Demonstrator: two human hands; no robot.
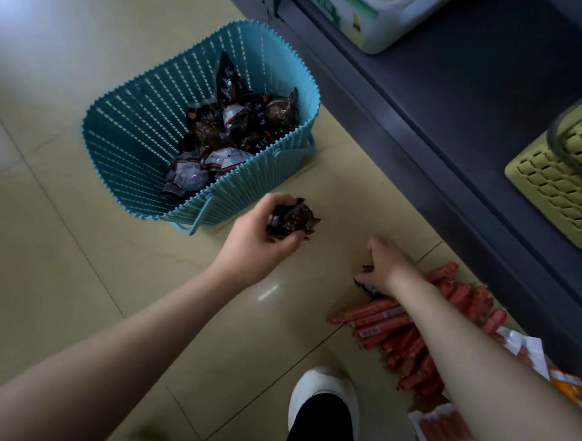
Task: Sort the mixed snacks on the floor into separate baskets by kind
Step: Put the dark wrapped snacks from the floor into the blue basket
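Progress: partly done. The teal slatted plastic basket [125, 121] stands on the beige tiled floor [60, 240] and already holds a good heap of dark foil-wrapped snack packets [227, 131], all seemingly of one kind. Still to be sorted, by my judgement: a pile of red sausage sticks in plastic casing [408, 333] lying loose on the floor at lower right, with white-and-orange packets [527, 347] beside and partly under them. No sausage has reached a basket in view. A yellow-green perforated plastic basket [564, 189] sits on the dark grey shelf [460, 104] at right; its contents are not visible.

Left hand [265, 232]: fingers curled round a bunch of dark packets [293, 220], held just beside the teal basket's near corner, above the floor, not yet over the rim.

Right hand [382, 263]: lowered at the near edge of the sausage pile, fingers bent down onto another dark packet [367, 279] lying on the floor. The fingertips are hidden, so whether it is pinched or merely touched cannot be told.
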